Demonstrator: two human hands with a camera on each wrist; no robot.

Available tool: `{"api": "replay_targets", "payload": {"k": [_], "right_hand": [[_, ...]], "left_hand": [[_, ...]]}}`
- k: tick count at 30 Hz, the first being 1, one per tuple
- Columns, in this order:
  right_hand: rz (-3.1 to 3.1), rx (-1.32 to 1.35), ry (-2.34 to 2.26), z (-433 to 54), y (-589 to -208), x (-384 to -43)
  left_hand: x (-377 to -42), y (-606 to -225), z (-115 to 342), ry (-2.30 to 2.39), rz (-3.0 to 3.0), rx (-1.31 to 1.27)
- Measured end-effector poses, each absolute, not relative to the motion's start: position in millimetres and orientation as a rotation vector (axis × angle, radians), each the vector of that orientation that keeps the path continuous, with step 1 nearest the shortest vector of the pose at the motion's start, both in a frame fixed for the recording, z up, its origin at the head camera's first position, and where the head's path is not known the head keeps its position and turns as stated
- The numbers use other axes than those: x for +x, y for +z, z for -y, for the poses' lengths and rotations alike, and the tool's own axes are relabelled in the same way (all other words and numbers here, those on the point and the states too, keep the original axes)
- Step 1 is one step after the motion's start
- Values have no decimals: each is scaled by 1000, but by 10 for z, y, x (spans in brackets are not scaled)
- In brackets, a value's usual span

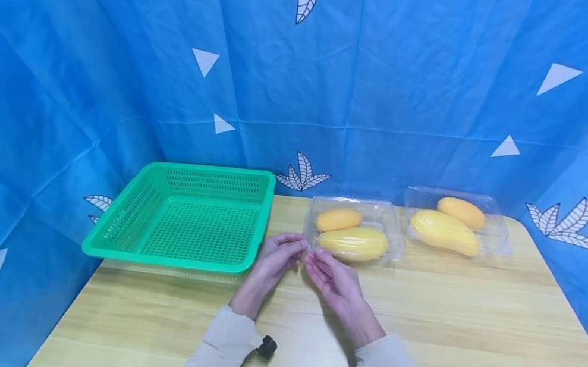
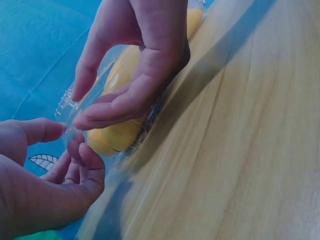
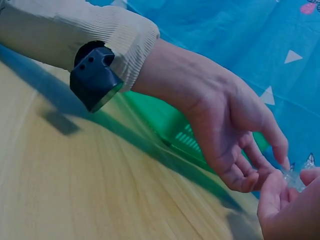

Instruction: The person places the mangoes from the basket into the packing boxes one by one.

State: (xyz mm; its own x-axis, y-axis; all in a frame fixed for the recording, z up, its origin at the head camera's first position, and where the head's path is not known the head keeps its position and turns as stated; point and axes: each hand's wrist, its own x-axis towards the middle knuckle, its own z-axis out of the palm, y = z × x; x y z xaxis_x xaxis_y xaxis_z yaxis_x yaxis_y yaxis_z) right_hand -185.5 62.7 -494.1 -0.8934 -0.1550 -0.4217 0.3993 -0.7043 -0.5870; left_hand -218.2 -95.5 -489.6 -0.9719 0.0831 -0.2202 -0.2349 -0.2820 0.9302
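Observation:
A clear plastic clamshell box holds an orange oval fruit and a longer yellow fruit, both mango-like. At its front left corner, my left hand pinches the plastic edge between thumb and fingertips. My right hand meets it there, thumb and fingers on either side of the same edge. In the left wrist view, the left fingers curl under the corner and the right hand reaches in from above, partly covering the fruit. The right wrist view shows only a sliver of the box between the fingertips.
To the left, a green perforated basket sits close beside my left hand. A second clear box with an orange fruit and a yellow fruit stands at the back right. A blue patterned curtain hangs behind the wooden table.

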Motion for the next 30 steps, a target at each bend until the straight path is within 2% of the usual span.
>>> {"api": "replay_targets", "payload": {"k": [30], "right_hand": [[-1065, 618, -2659, -510, -4931, -1849]], "left_hand": [[-2177, -4917, 860, 2413, -1816, -353]]}}
